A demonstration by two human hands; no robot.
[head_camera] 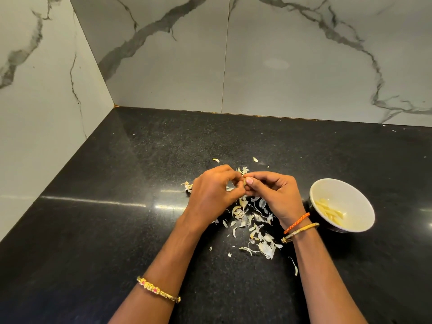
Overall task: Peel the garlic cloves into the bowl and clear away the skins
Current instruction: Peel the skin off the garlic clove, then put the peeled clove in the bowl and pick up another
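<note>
My left hand and my right hand meet above the black counter, and both pinch one small garlic clove between their fingertips. Loose papery skin sticks up from the clove just above the fingers. A pile of peeled garlic skins lies on the counter under and in front of my hands. A white bowl stands to the right of my right wrist and holds several peeled cloves.
The black granite counter runs into a corner of marble-patterned walls at the left and back. A garlic remnant lies left of my left hand. Stray skin flakes lie beyond the hands.
</note>
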